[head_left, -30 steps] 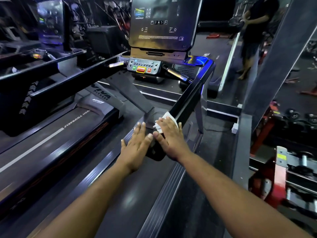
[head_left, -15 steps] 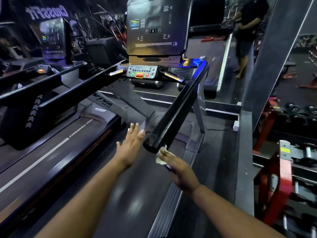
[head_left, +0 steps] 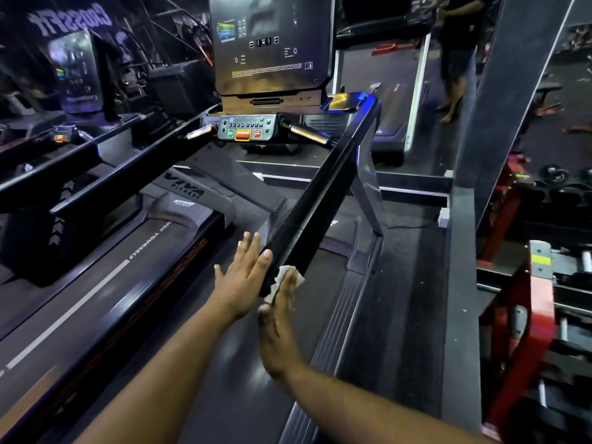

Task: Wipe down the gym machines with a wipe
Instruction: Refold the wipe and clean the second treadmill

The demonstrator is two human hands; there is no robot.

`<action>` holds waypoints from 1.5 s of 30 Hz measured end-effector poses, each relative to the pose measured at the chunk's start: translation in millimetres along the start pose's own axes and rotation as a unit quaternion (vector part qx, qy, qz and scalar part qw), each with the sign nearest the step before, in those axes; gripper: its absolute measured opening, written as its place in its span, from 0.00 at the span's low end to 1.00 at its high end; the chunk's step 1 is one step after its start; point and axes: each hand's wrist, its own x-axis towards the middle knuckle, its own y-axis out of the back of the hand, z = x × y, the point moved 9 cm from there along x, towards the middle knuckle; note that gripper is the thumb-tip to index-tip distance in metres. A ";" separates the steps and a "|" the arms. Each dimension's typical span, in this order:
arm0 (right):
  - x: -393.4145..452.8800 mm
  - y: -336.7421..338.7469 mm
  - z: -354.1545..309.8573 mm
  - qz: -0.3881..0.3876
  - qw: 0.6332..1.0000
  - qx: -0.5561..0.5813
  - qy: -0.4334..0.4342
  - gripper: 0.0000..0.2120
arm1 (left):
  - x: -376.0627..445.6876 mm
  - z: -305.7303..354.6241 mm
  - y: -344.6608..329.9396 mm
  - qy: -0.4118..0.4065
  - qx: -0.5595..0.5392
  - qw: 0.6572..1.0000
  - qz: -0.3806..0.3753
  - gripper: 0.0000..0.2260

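Presently your right hand point(head_left: 278, 328) pressed the white wipe point(head_left: 286, 278) against the near end of the treadmill's right handrail point(head_left: 315, 203), fingers straight and flat, with the wipe sandwiched between fingers and the rail's outer face. Your left hand point(head_left: 244, 278) lay open, fingers extended, its fingertips touching the inner face of the same rail end and holding nothing. The wipe sat at the rail's lowest, nearest tip, so the pass appeared to cover that end only. Judged from this position, most of the task remained: the upper run of the rail, the opposite handrail point(head_left: 128, 177), the button panel point(head_left: 246, 129) and the console screen point(head_left: 269, 43) showed no contact with the wipe. The neighbouring treadmill point(head_left: 80, 75) on your left likewise awaited attention.
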 end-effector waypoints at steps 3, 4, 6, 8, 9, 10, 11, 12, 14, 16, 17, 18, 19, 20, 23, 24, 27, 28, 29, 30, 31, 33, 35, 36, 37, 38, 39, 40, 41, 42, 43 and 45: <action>43.7 32.6 9.8 0.057 0.997 -0.040 -0.040 0.57 | 3.0 -1.5 -3.2 -0.004 0.001 1.000 0.010 0.24; 61.4 45.4 13.6 0.077 0.994 -0.027 -0.076 0.60 | 3.1 -0.5 -3.4 -0.011 0.018 1.000 0.016 0.24; 80.1 57.2 17.0 0.097 0.988 -0.013 -0.121 0.65 | 2.7 -0.8 -4.0 -0.018 0.041 0.999 0.020 0.24; 70.0 43.5 14.6 0.074 0.992 -0.010 -0.102 0.63 | 3.8 -1.7 -4.4 -0.019 0.052 0.998 0.018 0.24; 52.7 29.3 11.6 0.045 0.996 -0.006 -0.081 0.61 | 4.5 -1.6 -4.5 -0.019 0.057 0.998 0.016 0.24; 34.2 15.0 8.0 0.014 0.998 0.002 -0.063 0.59 | 5.7 -1.1 -4.5 -0.019 0.062 0.998 0.013 0.24; 18.0 4.0 7.5 -0.011 0.999 0.006 -0.052 0.57 | 6.2 -1.2 -4.6 -0.018 0.065 0.998 0.012 0.24; 10.6 -0.2 8.4 -0.019 0.999 0.006 -0.047 0.55 | 5.7 -0.3 -3.8 -0.019 0.068 0.997 0.014 0.24; 26.6 11.1 13.1 0.008 0.998 0.005 -0.069 0.58 | 5.8 0.4 -3.9 -0.022 0.068 0.997 0.016 0.24; 59.0 36.0 18.5 0.058 0.992 0.019 -0.110 0.64 | 5.6 0.6 -3.6 -0.022 0.074 0.997 0.017 0.24; 74.9 48.3 22.3 0.072 0.987 0.029 -0.141 0.67 | 5.3 0.0 -3.4 -0.020 0.077 0.997 0.017 0.24; 86.4 57.4 24.9 0.082 0.982 0.034 -0.167 0.69 | 5.4 0.8 -3.1 -0.017 0.078 0.997 0.017 0.24; 90.7 61.4 25.2 0.086 0.980 0.030 -0.179 0.70 | 5.2 0.1 -3.0 -0.014 0.078 0.997 0.015 0.24; 89.1 61.5 22.0 0.085 0.981 0.020 -0.172 0.70 | 5.3 0.4 -3.4 -0.014 0.076 0.997 0.013 0.24; 43.3 25.7 2.7 0.010 0.998 -0.048 -0.048 0.58 | 6.5 0.3 -5.1 -0.018 0.065 0.998 0.008 0.24; 22.6 11.3 -2.8 -0.016 0.996 -0.085 -0.004 0.56 | 7.4 -0.1 -5.3 -0.018 0.056 0.998 0.006 0.24; 18.8 8.9 -8.2 -0.013 0.988 -0.146 0.051 0.58 | 8.0 -3.2 -5.9 -0.014 0.024 1.000 0.000 0.24; 35.4 19.5 -10.4 0.002 0.986 -0.158 0.060 0.58 | 6.9 -4.3 -5.9 -0.017 0.013 1.000 -0.001 0.24; 56.5 33.4 -14.4 0.016 0.982 -0.177 0.068 0.59 | 5.7 -4.1 -5.3 -0.023 -0.001 1.000 0.001 0.26; 80.0 48.3 -20.9 0.020 0.975 -0.208 0.075 0.59 | 4.6 -3.8 -4.2 -0.028 -0.016 0.999 0.006 0.28; 103.0 61.4 -27.7 0.011 0.965 -0.250 0.082 0.60 | 4.0 -3.4 -3.6 -0.030 -0.029 0.999 0.012 0.28; 135.5 74.8 -38.7 -0.027 0.930 -0.353 0.101 0.61 | 1.2 -0.1 -2.3 -0.031 -0.049 0.998 0.018 0.27; 142.5 74.7 -42.9 -0.049 0.898 -0.421 0.122 0.62 | -1.1 3.2 -1.6 -0.034 -0.062 0.997 0.023 0.33; 136.1 70.2 -43.6 -0.055 0.891 -0.429 0.135 0.62 | -1.4 4.0 -0.6 -0.037 -0.071 0.996 0.028 0.38; 122.9 62.9 -43.4 -0.061 0.890 -0.425 0.153 0.62 | -1.2 3.6 0.9 -0.041 -0.082 0.995 0.036 0.42; 105.1 53.0 -44.2 -0.067 0.889 -0.417 0.178 0.61 | 0.3 2.4 3.9 -0.046 -0.100 0.993 0.045 0.46; 84.4 41.1 -43.9 -0.076 0.884 -0.413 0.208 0.60 | 1.5 1.5 8.7 -0.051 -0.129 0.989 0.055 0.49; 63.4 28.8 -44.2 -0.088 0.874 -0.414 0.237 0.59 | 3.9 0.5 15.0 -0.052 -0.174 0.981 0.064 0.49; 45.8 17.9 -43.8 -0.104 0.865 -0.413 0.264 0.58 | 6.8 -1.1 21.1 -0.047 -0.220 0.972 0.072 0.48; 34.0 10.4 -42.8 -0.120 0.857 -0.413 0.283 0.56 | 9.9 -2.6 26.3 -0.041 -0.255 0.963 0.073 0.48; 28.6 6.8 -39.9 -0.129 0.846 -0.421 0.299 0.56 | 12.8 -3.3 29.3 -0.035 -0.269 0.960 0.070 0.48; 40.5 13.6 -37.8 -0.112 0.828 -0.444 0.324 0.54 | 14.0 2.1 33.1 -0.040 -0.263 0.962 0.069 0.45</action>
